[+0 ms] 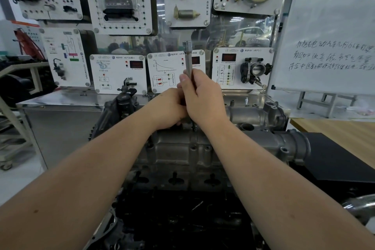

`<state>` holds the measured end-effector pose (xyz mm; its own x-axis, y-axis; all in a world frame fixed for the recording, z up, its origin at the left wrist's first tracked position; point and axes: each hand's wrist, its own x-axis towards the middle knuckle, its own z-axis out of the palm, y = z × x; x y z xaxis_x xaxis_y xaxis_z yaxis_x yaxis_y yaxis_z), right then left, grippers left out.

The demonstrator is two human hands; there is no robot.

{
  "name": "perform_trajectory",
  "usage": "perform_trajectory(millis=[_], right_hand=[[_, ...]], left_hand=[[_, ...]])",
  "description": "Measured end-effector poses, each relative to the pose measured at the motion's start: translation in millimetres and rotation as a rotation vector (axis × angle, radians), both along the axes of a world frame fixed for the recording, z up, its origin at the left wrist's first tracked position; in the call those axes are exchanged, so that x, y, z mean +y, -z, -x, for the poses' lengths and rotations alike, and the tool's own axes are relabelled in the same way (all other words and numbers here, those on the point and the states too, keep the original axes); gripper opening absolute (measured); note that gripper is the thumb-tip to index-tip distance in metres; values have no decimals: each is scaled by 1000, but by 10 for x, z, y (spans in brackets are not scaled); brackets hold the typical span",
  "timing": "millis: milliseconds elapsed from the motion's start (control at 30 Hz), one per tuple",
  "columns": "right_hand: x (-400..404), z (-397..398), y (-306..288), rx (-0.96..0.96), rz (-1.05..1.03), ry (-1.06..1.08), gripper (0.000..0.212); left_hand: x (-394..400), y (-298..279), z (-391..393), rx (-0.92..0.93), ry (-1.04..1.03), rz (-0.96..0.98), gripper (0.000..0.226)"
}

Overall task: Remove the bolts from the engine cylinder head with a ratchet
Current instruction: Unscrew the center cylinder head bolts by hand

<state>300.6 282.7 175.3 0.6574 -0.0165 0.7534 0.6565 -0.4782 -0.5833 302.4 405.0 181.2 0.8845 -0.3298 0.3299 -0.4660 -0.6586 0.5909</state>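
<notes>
A grey metal engine cylinder head [182,154] sits in front of me, with several bolt holes on its top face. Above it a silver ratchet extension bar [188,57] stands upright, its socket end at the top. My right hand [203,95] grips the bar around its middle. My left hand [168,107] is curled round the bar's lower part, just left of and below the right hand. The bar's lower end and whatever it meets on the head are hidden behind both hands.
A steel bench [60,99] runs behind the engine, backed by white training panels [119,71] with mounted parts. A whiteboard [328,30] stands at the right above a wooden table [341,128]. A black mat [332,160] lies right of the head.
</notes>
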Motion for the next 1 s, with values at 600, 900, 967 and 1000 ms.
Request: perform_trajectory(millis=[600, 900, 967, 1000], right_hand=[[-16, 1, 14, -115, -133, 34, 25], [-52, 15, -24, -41, -307, 39, 20], [-49, 17, -45, 0, -317, 29, 22], [-52, 13, -52, 28, -324, 24, 23]], left_hand=[[-11, -6, -45, 55, 100, -113, 6], [-49, -17, -148, 30, 52, -443, 38], [-56, -29, -126, 22, 94, -490, 24], [-64, -38, -99, 15, 112, -523, 14]])
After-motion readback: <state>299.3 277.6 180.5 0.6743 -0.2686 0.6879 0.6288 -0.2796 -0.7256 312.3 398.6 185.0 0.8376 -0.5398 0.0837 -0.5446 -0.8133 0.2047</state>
